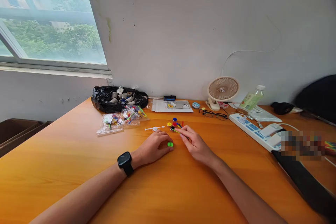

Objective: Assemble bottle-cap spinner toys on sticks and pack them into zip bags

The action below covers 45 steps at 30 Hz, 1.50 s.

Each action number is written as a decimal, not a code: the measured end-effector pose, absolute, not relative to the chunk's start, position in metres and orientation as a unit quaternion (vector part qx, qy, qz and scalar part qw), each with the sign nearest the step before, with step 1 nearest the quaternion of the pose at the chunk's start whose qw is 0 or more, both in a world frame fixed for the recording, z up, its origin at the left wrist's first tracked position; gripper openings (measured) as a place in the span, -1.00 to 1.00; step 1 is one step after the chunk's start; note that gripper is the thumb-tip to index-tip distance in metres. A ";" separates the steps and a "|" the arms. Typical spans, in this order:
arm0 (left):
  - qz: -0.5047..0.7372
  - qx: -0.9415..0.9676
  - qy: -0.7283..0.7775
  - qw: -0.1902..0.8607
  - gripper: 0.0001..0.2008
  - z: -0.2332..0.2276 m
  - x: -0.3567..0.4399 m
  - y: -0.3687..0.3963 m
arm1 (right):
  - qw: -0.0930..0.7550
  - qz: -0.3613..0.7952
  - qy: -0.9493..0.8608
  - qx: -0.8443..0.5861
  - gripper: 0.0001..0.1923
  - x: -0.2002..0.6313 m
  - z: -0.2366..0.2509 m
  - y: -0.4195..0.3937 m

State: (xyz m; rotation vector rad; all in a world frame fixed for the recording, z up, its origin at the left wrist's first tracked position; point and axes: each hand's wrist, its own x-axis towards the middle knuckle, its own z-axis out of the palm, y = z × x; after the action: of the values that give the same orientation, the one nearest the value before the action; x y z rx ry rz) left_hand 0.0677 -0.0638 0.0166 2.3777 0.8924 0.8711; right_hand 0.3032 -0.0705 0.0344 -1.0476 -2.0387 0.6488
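Observation:
My left hand (153,147), with a black watch on its wrist, rests palm down on the orange table (78,168). Its fingertips touch a small green wheel (170,144). My right hand (195,143) pinches a thin yellow rod (176,131) with a black piece at its far end. Just beyond lies a small cluster of red, blue and yellow toy parts (174,123). A white axle with a hub (154,128) lies to the left of them.
Clear bags of coloured parts (119,120) and a black plastic bag (118,98) sit at the back left. A screwdriver (168,97), paper sheet (172,105), glasses (212,113), small fan (222,91), bottle (252,99) and power strip (257,129) line the back and right.

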 end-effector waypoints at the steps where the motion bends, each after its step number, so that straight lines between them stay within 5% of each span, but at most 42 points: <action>1: 0.319 0.854 0.329 0.245 -0.80 0.016 0.068 -0.063 | 0.378 0.255 -0.790 -0.409 -0.64 0.303 0.033 -0.069; 7: 0.376 0.748 0.338 0.430 -0.68 0.004 0.072 -0.061 | 0.378 0.298 -0.778 -0.403 -0.67 0.297 0.035 -0.074; 13: 0.409 0.706 0.296 0.498 -0.59 0.006 0.075 -0.062 | 0.376 0.315 -0.794 -0.360 -0.63 0.287 0.039 -0.087; 38: 0.416 0.795 0.301 0.324 -0.81 0.017 0.072 -0.068 | 0.393 0.187 -0.829 -0.351 -0.87 0.292 0.026 -0.083; 45: 0.383 0.800 0.358 0.292 -0.83 0.017 0.067 -0.063 | 0.413 0.077 -0.798 -0.432 -0.90 0.308 0.036 -0.070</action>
State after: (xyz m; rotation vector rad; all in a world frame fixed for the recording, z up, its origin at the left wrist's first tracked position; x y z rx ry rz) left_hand 0.0674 -0.0634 0.0169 2.1319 0.9553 1.0201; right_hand 0.3080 -0.0704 0.0361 -1.0852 -2.0064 0.1928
